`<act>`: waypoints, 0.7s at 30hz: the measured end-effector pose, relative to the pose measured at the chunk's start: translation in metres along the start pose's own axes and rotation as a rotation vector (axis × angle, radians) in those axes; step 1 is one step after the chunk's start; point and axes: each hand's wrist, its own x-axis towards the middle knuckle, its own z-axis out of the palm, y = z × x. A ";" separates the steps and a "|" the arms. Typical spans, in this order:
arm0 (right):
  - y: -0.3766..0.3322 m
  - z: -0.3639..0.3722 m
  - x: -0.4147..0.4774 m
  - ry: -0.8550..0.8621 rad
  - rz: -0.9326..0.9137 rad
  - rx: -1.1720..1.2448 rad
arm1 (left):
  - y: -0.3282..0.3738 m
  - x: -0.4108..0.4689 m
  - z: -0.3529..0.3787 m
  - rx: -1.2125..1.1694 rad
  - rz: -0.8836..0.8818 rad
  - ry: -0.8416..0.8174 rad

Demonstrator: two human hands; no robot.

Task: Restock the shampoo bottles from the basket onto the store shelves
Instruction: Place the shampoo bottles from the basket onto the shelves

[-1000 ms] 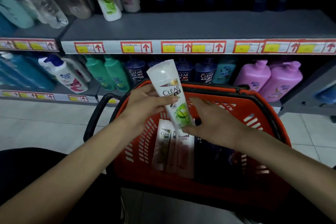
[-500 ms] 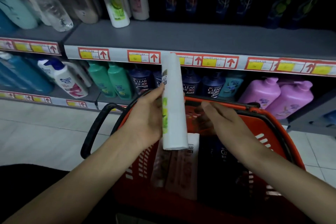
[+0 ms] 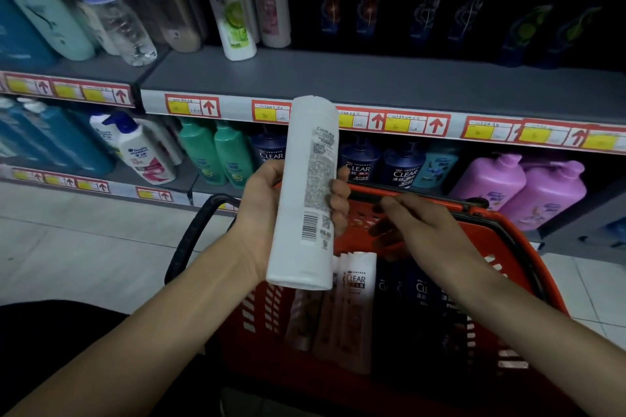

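Obs: white bottle (image 3: pixel 306 193) upright over the basket's (image 3: pixel 523 249) left side, back label showing. Left hand (image 3: pixel 267 213) wraps its middle. Right hand (image 3: pixel 423 230) hovers above the basket, fingers loosely bent, empty. Risk: smooth bottle held one-handed could slip into the basket, or topple standing bottles (image 3: pixel 237 17) on the shelf (image 3: pixel 372 81) beyond the basket.

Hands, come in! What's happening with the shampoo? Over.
Left hand grips white bottle, barcode facing camera. Right hand open above red basket. Nothing seen blocking shelf.

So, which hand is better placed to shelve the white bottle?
Left: the left hand grips the white bottle up near the shelf; the right hand hovers empty over the basket.
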 end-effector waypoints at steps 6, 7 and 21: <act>-0.016 0.001 -0.012 -0.055 -0.045 0.039 | 0.002 -0.005 0.011 0.293 0.227 0.178; -0.019 0.002 -0.015 -0.083 -0.064 0.048 | 0.003 -0.006 0.012 0.334 0.268 0.204; -0.060 0.051 0.003 -0.203 -0.230 -0.102 | 0.041 -0.028 0.008 0.563 0.711 0.460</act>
